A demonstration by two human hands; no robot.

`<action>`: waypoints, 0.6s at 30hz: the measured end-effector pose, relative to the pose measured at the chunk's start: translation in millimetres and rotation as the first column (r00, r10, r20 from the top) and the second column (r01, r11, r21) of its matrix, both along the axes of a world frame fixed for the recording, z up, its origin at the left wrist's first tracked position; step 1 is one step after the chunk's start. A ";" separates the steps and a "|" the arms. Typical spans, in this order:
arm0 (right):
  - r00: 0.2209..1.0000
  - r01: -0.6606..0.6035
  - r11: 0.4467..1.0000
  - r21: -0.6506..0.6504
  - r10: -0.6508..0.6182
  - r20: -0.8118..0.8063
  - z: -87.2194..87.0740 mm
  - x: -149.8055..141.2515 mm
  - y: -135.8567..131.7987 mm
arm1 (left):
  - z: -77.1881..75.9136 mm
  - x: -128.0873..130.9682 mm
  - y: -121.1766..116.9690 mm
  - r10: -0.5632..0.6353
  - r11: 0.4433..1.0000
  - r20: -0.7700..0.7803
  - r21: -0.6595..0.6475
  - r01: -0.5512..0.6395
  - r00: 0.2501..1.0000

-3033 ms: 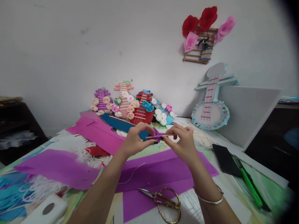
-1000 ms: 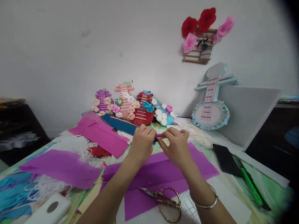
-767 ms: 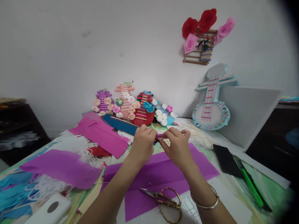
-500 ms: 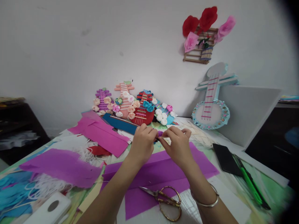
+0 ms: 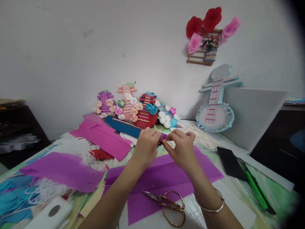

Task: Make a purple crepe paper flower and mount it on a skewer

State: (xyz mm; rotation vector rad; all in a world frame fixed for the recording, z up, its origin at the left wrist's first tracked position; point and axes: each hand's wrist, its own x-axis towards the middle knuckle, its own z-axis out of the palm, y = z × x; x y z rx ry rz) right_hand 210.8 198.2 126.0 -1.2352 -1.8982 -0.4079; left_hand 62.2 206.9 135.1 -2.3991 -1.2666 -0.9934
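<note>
My left hand [image 5: 148,143] and my right hand [image 5: 181,145] meet at the middle of the view, above the table. Between their fingertips is a small piece of purple crepe paper [image 5: 163,136], mostly hidden by the fingers. Both hands are closed in a pinch on it. Beneath them lies a large purple crepe paper sheet [image 5: 164,171] with fold lines. On that sheet, between my forearms, rest gold-handled scissors [image 5: 172,206] with their blades pointing left.
Paper-flowered toy instruments [image 5: 144,111] lean on the wall. Pink paper [image 5: 105,133], another purple sheet [image 5: 64,170] and white string [image 5: 49,190] lie left, near a white device [image 5: 51,213]. A black phone-like slab [image 5: 231,162] and a green cutter [image 5: 256,189] lie right.
My fingertips have shifted very slightly around the small purple paper, both hands still pinching it. Everything else has stayed in place.
</note>
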 end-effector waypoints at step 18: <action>1.000 0.003 1.000 0.009 -0.003 -0.014 -1.5 -1.5 0.2 | -0.8 -0.5 0.4 -0.014 1.000 0.023 -0.011 0.014 1.000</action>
